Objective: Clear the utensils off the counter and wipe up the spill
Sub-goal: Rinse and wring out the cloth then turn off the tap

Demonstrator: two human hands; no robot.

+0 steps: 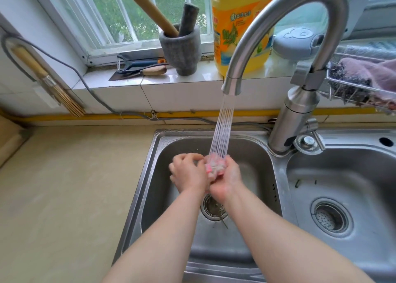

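Cloth (214,167) is bunched between left hand (187,174) and right hand (227,178), gripped by both, under the stream (222,128) over the left basin (254,154). Counter (75,186) lies left, so it is judged nearer the left hand.

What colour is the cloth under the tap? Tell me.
The cloth is pink and white; head view.

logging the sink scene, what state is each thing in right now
faucet, running
cloth, bunched, wet under the stream
left grip, pinches the cloth
right grip, holds the cloth
left basin, not filled
right basin, strainer in its drain
mortar, upright on the sill, pestle inside
detergent bottle, upright on the sill
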